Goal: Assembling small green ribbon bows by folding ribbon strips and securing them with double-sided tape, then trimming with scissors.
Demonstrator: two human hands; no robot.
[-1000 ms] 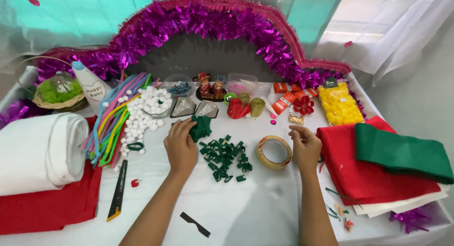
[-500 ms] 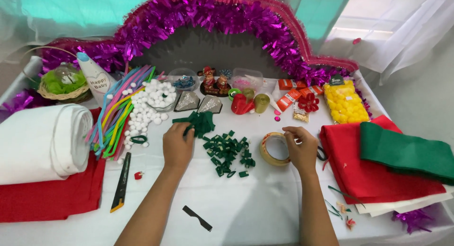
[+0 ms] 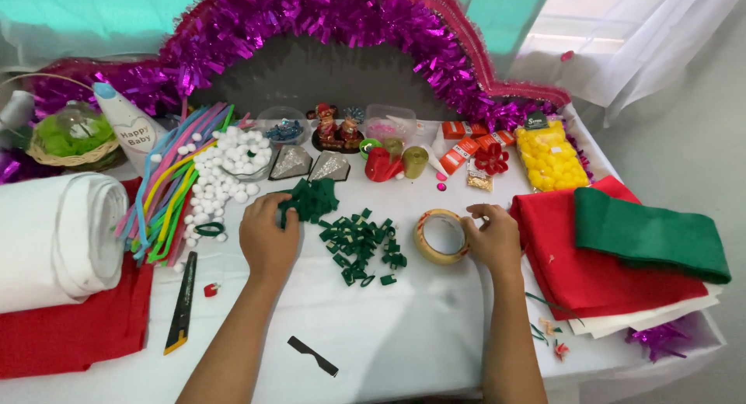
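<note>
My left hand (image 3: 266,237) rests on the white table (image 3: 404,334) with its fingers closed on a clump of dark green felt (image 3: 311,198). My right hand (image 3: 491,235) touches the right side of a roll of clear tape (image 3: 440,236) that stands tilted on the table; its fingertips pinch at the roll's edge. Between the hands lies a scatter of several small green felt pieces (image 3: 359,245).
A white felt roll (image 3: 54,241) on red felt sits at left, beside coloured pipe cleaners (image 3: 167,182), white pompoms (image 3: 229,167) and a black utility knife (image 3: 182,303). Red and green felt sheets (image 3: 629,241) lie at right. Purple tinsel (image 3: 326,15) arches behind small jars.
My right hand has come in against the tape roll and pinches its edge. The left hand stays on the green felt clump. The view has shifted a little.
</note>
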